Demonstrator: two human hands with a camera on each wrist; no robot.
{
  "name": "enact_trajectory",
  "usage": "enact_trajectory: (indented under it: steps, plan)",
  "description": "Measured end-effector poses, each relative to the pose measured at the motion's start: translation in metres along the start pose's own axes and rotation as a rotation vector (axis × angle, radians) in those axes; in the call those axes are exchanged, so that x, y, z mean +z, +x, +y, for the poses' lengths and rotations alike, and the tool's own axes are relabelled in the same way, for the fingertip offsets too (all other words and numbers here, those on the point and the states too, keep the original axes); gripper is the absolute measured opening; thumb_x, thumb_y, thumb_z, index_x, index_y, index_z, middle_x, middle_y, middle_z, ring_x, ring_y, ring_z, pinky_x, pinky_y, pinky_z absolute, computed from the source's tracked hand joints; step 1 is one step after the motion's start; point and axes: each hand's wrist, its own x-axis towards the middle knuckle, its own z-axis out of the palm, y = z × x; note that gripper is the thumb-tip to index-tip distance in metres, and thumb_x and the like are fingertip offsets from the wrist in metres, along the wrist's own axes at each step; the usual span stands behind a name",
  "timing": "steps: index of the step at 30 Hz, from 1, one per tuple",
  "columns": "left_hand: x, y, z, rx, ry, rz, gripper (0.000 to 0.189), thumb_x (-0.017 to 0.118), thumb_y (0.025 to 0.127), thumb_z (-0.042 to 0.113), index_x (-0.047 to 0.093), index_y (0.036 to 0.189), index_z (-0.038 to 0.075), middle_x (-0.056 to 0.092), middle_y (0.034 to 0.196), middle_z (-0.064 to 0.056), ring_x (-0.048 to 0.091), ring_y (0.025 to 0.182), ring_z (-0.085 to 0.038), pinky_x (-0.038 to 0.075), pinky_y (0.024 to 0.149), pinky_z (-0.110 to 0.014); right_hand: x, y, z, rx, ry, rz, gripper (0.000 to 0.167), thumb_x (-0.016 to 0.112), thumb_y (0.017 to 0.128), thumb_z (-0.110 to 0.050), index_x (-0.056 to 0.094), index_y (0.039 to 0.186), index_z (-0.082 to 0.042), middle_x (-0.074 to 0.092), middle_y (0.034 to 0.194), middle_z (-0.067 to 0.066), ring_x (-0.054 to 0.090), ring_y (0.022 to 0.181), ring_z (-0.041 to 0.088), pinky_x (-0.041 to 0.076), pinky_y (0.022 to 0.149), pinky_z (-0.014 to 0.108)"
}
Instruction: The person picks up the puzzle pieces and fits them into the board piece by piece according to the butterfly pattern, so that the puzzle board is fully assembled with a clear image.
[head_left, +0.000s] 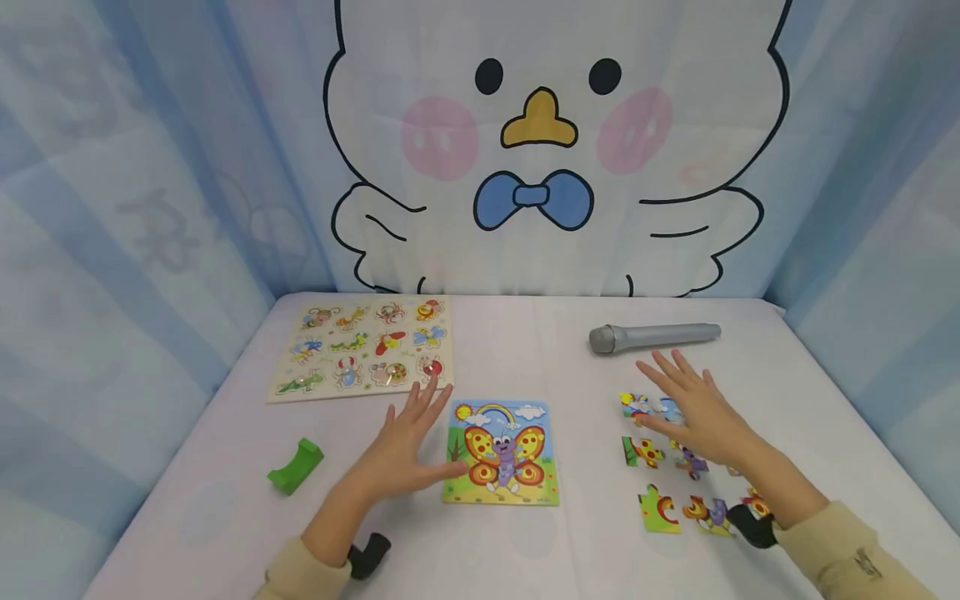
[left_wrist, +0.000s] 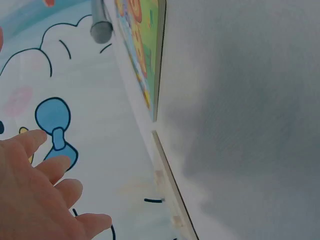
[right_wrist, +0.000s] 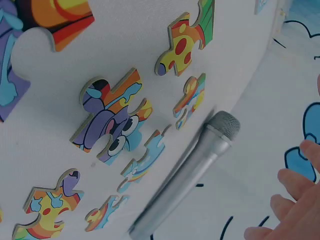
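Near the middle of the white surface, a butterfly picture board lying flat, with sun, rainbow and clouds along the far edge. Just beside it on the left, the left hand, raised, fingers spread well apart and holding nothing; thumb across the board's left edge in the head view, contact impossible to tell.

To the right, loose jigsaw pieces set out in rough rows, bearing parts of a similar butterfly: patterned wings, purple body, wide-eyed face. Above the far rows, the right hand, palm down, fingers apart and likewise holding nothing, partly covering some pieces.

Just beyond those fingertips, a silver-grey microphone lying crosswise, head to the left. At the far left, a pale insect puzzle board with insects in three rows. Nearer on the left, well apart from the butterfly board, a green arch block. Behind everything, a pale curtain with a cartoon bird in a blue bow tie.
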Motion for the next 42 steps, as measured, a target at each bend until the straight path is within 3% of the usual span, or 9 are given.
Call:
enact_trajectory:
  steps: [9, 18, 27, 42]
  plan:
    - [0.013, -0.003, -0.001, -0.052, -0.087, -0.002, 0.099, 0.068, 0.073, 0.055, 0.013, 0.148, 0.022, 0.0, 0.152, 0.002, 0.0, 0.139, -0.029, 0.004, 0.107, -0.06, 0.003, 0.008, 0.005, 0.026, 0.015, -0.052, 0.073, 0.062, 0.085, -0.039, 0.03, 0.142, -0.009, 0.02, 0.146, 0.025, 0.006, 0.136, 0.041, -0.004, 0.103, 0.067]
    - [0.021, -0.005, -0.006, -0.099, -0.18, -0.021, 0.101, 0.07, 0.072, 0.052, 0.01, 0.148, 0.023, 0.003, 0.153, -0.002, 0.0, 0.139, -0.028, 0.002, 0.108, -0.059, 0.01, 0.011, 0.014, 0.078, 0.002, -0.09, 0.069, 0.065, 0.082, -0.033, 0.037, 0.138, -0.004, 0.027, 0.142, 0.028, 0.014, 0.132, 0.046, -0.004, 0.101, 0.069]
    - [0.031, -0.006, -0.009, -0.104, -0.306, -0.068, 0.108, 0.076, 0.067, 0.047, 0.011, 0.148, 0.019, 0.004, 0.153, -0.006, 0.001, 0.139, -0.028, 0.004, 0.108, -0.058, 0.015, 0.016, 0.02, 0.093, -0.021, -0.12, 0.064, 0.067, 0.081, -0.029, 0.042, 0.134, -0.004, 0.038, 0.137, 0.025, 0.024, 0.127, 0.049, 0.002, 0.098, 0.073]
    - [0.04, 0.002, -0.013, -0.091, -0.314, -0.142, 0.122, 0.084, 0.056, 0.042, 0.01, 0.147, 0.009, 0.008, 0.152, -0.012, 0.004, 0.138, -0.032, -0.004, 0.108, -0.056, 0.022, 0.027, 0.025, 0.116, -0.05, -0.203, 0.05, 0.07, 0.08, -0.022, 0.056, 0.123, -0.003, 0.052, 0.124, 0.025, 0.037, 0.119, 0.049, 0.008, 0.094, 0.075]
